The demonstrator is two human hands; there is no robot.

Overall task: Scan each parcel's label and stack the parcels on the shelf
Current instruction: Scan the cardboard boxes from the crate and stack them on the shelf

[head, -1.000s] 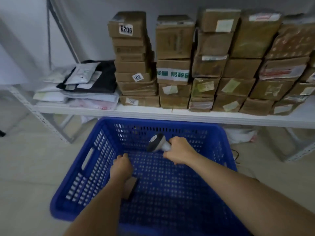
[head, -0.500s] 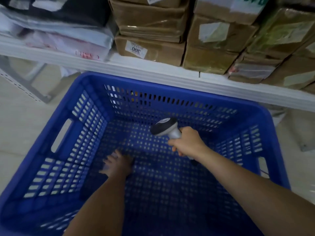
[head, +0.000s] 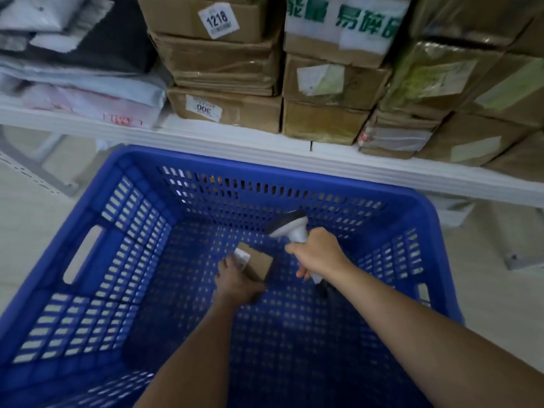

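Inside a blue plastic basket (head: 88,260), the left hand (head: 235,282) grips a small cardboard parcel (head: 259,265) with a white label (head: 243,257), low near the basket floor. Just beside it, the right hand (head: 319,254) is wrapped around a grey scanner (head: 290,226). Behind the basket, a white shelf (head: 235,145) carries stacked cardboard boxes (head: 223,110)

My left hand (head: 235,278) grips a small cardboard parcel (head: 259,265) down in the blue crate (head: 88,260), white label (head: 243,256) at its near corner. My right hand (head: 319,254) holds the scanner (head: 290,228), head just above and right of the parcel. Behind the crate, white shelf (head: 265,148) stacked with boxes (head: 223,113); mailer bags (head: 82,92) at left.
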